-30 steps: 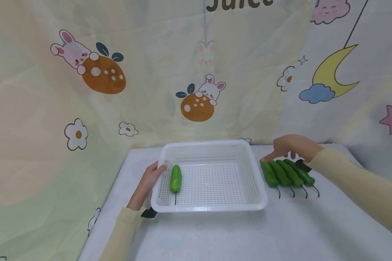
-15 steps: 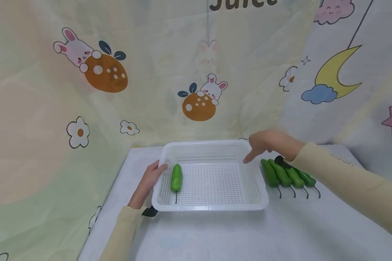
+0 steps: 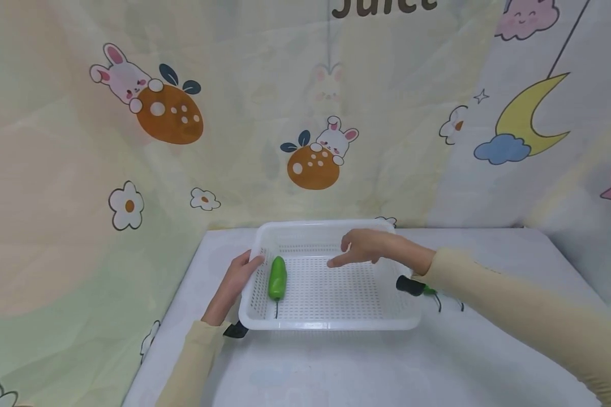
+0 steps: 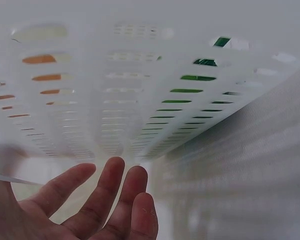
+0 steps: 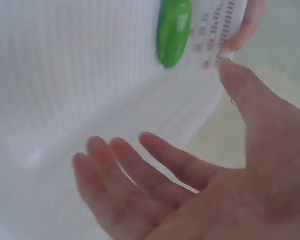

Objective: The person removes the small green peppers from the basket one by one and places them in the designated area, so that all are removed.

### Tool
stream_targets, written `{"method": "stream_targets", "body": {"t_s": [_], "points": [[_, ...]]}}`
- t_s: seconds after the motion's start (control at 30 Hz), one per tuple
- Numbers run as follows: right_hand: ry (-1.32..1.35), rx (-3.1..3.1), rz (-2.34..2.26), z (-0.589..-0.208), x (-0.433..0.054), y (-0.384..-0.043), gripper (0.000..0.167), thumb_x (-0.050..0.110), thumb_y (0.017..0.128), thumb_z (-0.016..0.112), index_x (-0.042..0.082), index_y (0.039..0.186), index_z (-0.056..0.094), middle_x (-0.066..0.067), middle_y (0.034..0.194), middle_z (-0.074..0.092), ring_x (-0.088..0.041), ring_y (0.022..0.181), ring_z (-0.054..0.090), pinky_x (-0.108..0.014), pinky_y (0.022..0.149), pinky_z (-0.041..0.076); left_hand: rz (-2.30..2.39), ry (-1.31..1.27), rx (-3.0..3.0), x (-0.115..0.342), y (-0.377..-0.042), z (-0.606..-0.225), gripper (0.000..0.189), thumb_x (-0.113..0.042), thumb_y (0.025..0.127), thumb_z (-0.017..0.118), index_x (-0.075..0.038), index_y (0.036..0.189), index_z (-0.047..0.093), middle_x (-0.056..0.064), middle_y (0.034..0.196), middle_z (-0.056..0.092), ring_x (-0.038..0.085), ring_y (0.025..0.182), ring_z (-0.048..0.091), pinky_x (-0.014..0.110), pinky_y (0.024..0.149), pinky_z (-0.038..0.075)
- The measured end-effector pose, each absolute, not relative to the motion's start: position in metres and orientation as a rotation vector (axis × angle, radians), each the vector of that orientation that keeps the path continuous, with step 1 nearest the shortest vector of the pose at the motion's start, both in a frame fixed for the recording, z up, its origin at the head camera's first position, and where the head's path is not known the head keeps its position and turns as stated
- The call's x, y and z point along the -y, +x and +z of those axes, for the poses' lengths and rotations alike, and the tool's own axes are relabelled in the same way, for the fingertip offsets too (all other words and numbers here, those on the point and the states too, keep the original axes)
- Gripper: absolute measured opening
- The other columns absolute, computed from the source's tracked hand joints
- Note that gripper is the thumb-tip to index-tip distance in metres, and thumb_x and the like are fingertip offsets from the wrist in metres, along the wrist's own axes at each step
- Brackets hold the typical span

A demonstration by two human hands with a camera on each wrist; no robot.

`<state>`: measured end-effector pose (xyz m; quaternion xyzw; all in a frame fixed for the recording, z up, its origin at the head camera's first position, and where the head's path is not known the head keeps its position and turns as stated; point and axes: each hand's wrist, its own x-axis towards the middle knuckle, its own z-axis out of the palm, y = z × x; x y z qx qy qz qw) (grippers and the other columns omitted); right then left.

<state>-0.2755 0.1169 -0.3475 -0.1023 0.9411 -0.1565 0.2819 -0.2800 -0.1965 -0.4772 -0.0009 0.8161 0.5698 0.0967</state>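
A white perforated plastic basket (image 3: 331,324) stands on the table, a single green chili pepper (image 3: 277,278) lying lengthwise along its left side. My left hand (image 3: 232,284) holds the basket's left rim, thumb over the edge; in the left wrist view its fingers (image 4: 110,195) extend beside the basket's slotted wall. Above the basket's inside hovers my right hand (image 3: 364,247), fingers spread and holding nothing. The right wrist view has that hand's loosely bent fingers (image 5: 155,170) apart from the chili pepper (image 5: 175,32). Right of the basket, more chili peppers (image 3: 430,290) are mostly hidden behind my right forearm.
A white-covered table (image 3: 326,373) bears everything. Close behind it hangs a cloth backdrop (image 3: 244,169) printed with rabbits, oranges and flowers. A dark strap (image 3: 409,285) is on my right wrist.
My right hand has moved left from the row of chili peppers, over the basket's right rim, to above its inside. The left hand has stayed on the rim. The view has shifted slightly.
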Motion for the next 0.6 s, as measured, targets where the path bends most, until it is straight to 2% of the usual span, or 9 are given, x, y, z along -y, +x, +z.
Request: {"method": "stream_targets", "body": {"t_s": [0.2, 0.37, 0.6], "points": [[-0.222, -2.296, -0.834, -0.378, -0.098, -0.279, 0.065, 0.06, 0.09, 0.065, 0.009, 0.132, 0.062, -0.011, 0.131, 0.062, -0.031, 0.115, 0.063, -0.043, 0.088, 0.062, 1.698, -0.003, -2.41, 0.197, -0.28, -0.478, 0.045, -0.041, 0.104, 0.049, -0.026, 0.146, 0.05, 0.014, 0.131, 0.067, 0.03, 0.1, 0.075, 0.039, 0.073, 0.066], [-0.203, -2.256, -0.869, -0.395, -0.078, -0.284, 0.061, 0.059, 0.091, 0.064, 0.011, 0.129, 0.065, -0.015, 0.128, 0.065, -0.03, 0.112, 0.066, -0.042, 0.087, 0.063, 1.703, 0.005, -2.41, 0.197, -0.281, -0.479, 0.045, -0.041, 0.105, 0.049, -0.026, 0.146, 0.05, 0.015, 0.13, 0.067, 0.03, 0.099, 0.075, 0.039, 0.073, 0.066], [-0.169, -2.24, -0.87, -0.416, -0.048, -0.287, 0.065, 0.056, 0.092, 0.065, 0.004, 0.13, 0.062, -0.014, 0.118, 0.069, -0.031, 0.105, 0.069, -0.042, 0.085, 0.063, 1.701, 0.034, -2.418, 0.197, -0.281, -0.479, 0.046, -0.039, 0.105, 0.048, -0.022, 0.148, 0.048, 0.018, 0.132, 0.066, 0.033, 0.103, 0.074, 0.04, 0.074, 0.066]]}}
